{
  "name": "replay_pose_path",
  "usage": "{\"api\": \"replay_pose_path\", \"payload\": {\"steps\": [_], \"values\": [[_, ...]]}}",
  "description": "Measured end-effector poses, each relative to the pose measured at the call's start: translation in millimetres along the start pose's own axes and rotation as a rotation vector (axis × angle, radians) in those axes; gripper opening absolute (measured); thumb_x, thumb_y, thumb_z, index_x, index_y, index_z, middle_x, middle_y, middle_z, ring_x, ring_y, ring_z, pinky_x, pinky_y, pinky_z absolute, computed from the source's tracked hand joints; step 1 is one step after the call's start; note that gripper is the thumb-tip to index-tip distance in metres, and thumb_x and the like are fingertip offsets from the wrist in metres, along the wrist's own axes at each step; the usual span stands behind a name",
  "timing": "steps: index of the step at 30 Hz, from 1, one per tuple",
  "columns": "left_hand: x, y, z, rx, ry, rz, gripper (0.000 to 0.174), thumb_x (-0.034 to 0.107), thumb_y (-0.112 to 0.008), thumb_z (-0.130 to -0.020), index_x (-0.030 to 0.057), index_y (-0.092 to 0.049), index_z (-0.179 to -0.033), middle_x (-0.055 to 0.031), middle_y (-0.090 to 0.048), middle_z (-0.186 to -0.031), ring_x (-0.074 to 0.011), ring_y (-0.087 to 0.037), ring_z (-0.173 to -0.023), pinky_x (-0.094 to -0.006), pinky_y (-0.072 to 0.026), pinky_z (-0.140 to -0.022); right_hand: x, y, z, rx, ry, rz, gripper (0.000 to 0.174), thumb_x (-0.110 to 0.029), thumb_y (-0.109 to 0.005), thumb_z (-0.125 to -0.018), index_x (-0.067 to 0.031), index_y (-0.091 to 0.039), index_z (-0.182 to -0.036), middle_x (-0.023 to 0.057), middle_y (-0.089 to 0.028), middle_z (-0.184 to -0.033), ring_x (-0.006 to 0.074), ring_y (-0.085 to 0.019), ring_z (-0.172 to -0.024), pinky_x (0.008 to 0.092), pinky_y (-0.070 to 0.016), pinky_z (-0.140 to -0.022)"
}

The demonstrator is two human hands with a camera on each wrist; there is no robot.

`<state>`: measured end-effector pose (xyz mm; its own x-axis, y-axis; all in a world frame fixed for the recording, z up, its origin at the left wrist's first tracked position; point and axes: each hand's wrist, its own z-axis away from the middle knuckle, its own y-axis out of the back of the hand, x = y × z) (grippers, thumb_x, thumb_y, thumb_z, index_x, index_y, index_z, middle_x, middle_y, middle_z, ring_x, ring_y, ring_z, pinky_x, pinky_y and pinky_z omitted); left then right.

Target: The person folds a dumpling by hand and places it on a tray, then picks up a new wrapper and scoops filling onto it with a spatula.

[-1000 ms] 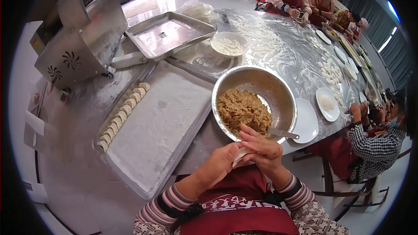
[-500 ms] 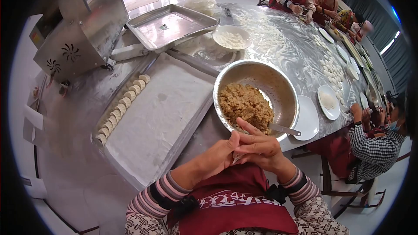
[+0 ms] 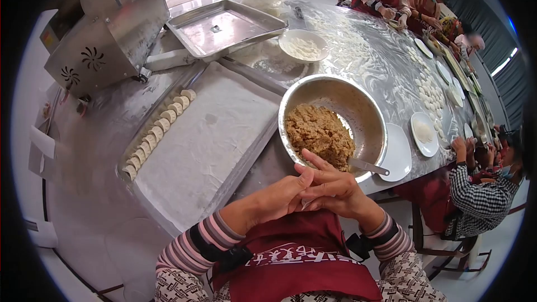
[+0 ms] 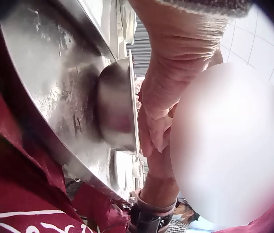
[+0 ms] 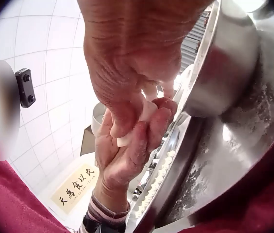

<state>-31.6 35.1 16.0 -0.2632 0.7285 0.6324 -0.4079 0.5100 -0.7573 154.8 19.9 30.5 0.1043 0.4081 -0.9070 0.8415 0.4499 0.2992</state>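
A pale dumpling (image 5: 147,111) is squeezed between both hands in front of the apron, and only slivers of its dough show between the fingers. My left hand (image 3: 282,194) cups it from the left, thumb up against the right hand's fingers. From the other side my right hand (image 3: 335,193) pinches it, fingers overlapping the left ones. Just beyond the hands stands a steel bowl (image 3: 369,109) with brown minced filling (image 3: 320,134). A flat-handled metal utensil (image 3: 369,166) leans on its near rim.
Left of the bowl lies a floured tray (image 3: 196,151) with a row of folded dumplings (image 3: 151,140) along its left side. Behind are a second metal tray (image 3: 226,28), a flour bowl (image 3: 305,46) and a steel machine (image 3: 112,33). White plates (image 3: 396,154) and other people are to the right.
The hands have pressed closer together round the dumpling, so less of its white dough shows. The right fingers now lie across the left hand. The head view has shifted slightly.
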Motion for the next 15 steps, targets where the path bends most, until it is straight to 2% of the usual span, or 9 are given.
{"api": "replay_pose_path", "payload": {"steps": [2,6,9,12,15], "values": [[2,-1,0,-0.024,0.03,0.016,0.065,0.055,-0.031,-0.096,-0.0016,-0.045,-0.125,-0.0073,-0.054,-0.104,-0.0125,-0.052,-0.094,-0.0254,-0.0448,-0.081,-6,2,-5,-0.107,0.062,0.187,0.02,-0.003,-0.075,-0.067,-0.0075,-0.072,-0.086,0.0139,-0.055,-0.131,0.0369,-0.028,-0.138,0.0474,-0.0277,-0.107],[0,7,-1,-0.065,0.028,0.0,0.064,0.055,-0.034,-0.096,-0.0002,-0.042,-0.128,-0.0067,-0.054,-0.104,-0.0111,-0.052,-0.092,-0.0234,-0.0453,-0.078,3,3,-5,-0.143,0.097,0.18,0.017,-0.003,-0.074,-0.068,-0.0077,-0.072,-0.084,0.0146,-0.053,-0.133,0.0371,-0.028,-0.138,0.0474,-0.0268,-0.108],[-1,13,-2,-0.089,0.028,-0.022,0.065,0.057,-0.03,-0.095,0.0006,-0.046,-0.123,-0.0046,-0.052,-0.098,-0.0101,-0.052,-0.087,-0.0253,-0.0461,-0.082,13,1,0,-0.116,0.089,0.048,0.016,-0.005,-0.074,-0.068,-0.0087,-0.072,-0.084,0.0148,-0.049,-0.136,0.0367,-0.025,-0.139,0.0469,-0.0254,-0.108],[0,15,0,-0.05,0.057,0.02,0.066,0.058,-0.029,-0.095,0.0008,-0.047,-0.122,-0.0049,-0.052,-0.096,-0.0118,-0.053,-0.089,-0.0262,-0.047,-0.086,3,1,-3,-0.07,-0.015,-0.025,0.014,-0.005,-0.074,-0.069,-0.0081,-0.072,-0.083,0.0144,-0.047,-0.138,0.0358,-0.022,-0.14,0.0464,-0.0234,-0.11],[5,8,0,-0.035,0.09,0.017,0.067,0.058,-0.029,-0.094,0.0007,-0.043,-0.127,-0.0066,-0.052,-0.105,-0.0133,-0.055,-0.095,-0.0271,-0.0469,-0.09,-4,1,-10,-0.113,0.024,0.082,0.013,-0.006,-0.073,-0.069,-0.0073,-0.071,-0.082,0.0153,-0.046,-0.139,0.0357,-0.021,-0.141,0.0464,-0.0226,-0.11]]}}
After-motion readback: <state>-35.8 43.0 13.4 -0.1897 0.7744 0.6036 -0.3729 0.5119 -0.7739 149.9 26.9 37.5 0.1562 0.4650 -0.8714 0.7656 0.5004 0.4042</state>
